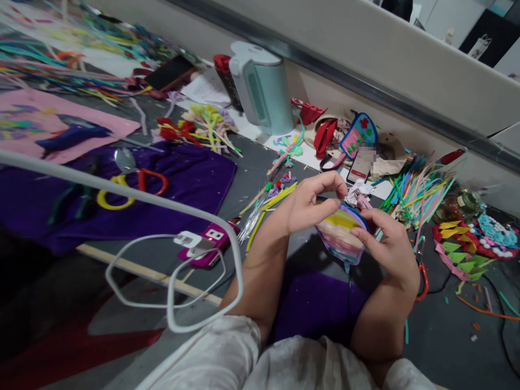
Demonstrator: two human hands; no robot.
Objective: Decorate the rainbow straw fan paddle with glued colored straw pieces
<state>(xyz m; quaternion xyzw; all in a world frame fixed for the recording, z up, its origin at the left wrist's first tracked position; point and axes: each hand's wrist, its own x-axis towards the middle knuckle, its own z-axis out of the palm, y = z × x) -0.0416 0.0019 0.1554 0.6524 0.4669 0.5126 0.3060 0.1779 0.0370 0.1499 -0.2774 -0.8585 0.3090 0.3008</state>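
Both my hands hold a small striped pouch-shaped craft piece (340, 234) of pink, yellow and purple bands with a blue edge, above a purple cloth (317, 303). My left hand (306, 203) curls over its upper left edge, fingers pinched at the top. My right hand (385, 244) grips its right side, thumb pressed on the front. A pink fluffy scrap (359, 194) lies just behind the piece.
White cable (170, 271) loops to a magenta power bank (207, 244) at the left. Purple felt (122, 189) bears red and yellow rings. A pale green kettle (260, 86), a phone (359, 165), pipe cleaners (418, 189), red-handled scissors (422, 276) and felt scraps lie around.
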